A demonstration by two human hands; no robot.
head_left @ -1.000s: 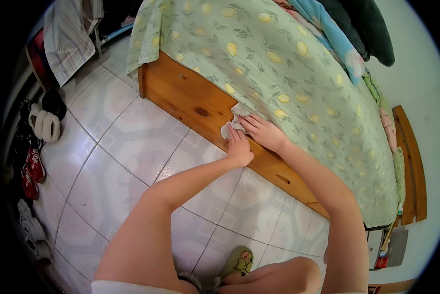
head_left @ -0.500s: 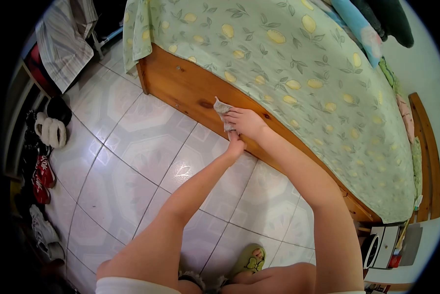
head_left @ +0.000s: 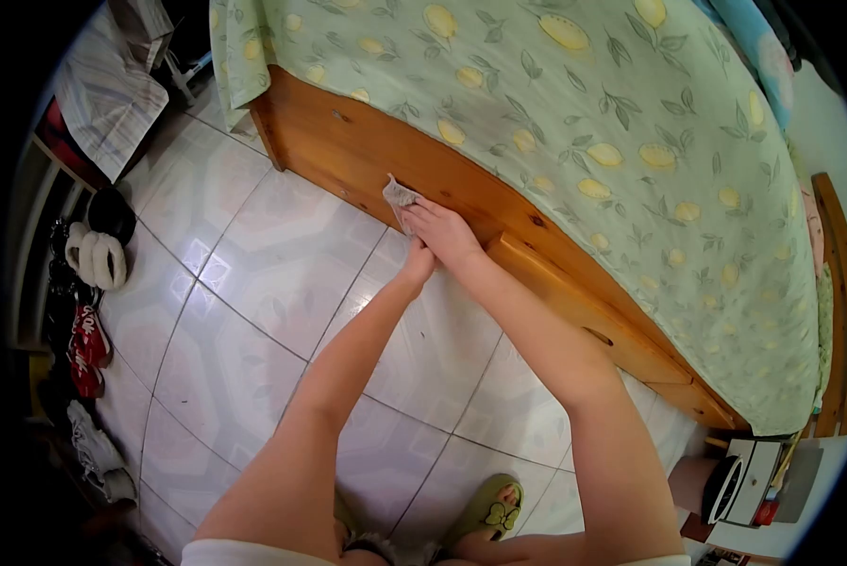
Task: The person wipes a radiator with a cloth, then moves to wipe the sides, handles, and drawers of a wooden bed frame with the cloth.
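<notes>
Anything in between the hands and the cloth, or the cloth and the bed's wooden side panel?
Nothing visible. The right hand has its fingers directly on the grey cloth, which is against the wooden side panel; the left hand is just below, fingertips hidden. The lemon-print bedspread ends above the cloth.

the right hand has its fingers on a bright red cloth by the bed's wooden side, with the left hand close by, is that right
Not quite: the head view shows the cloth is pale greyish, not bright red. The right hand does have its fingers on it by the bed's wooden side, with the left hand close by.
</notes>
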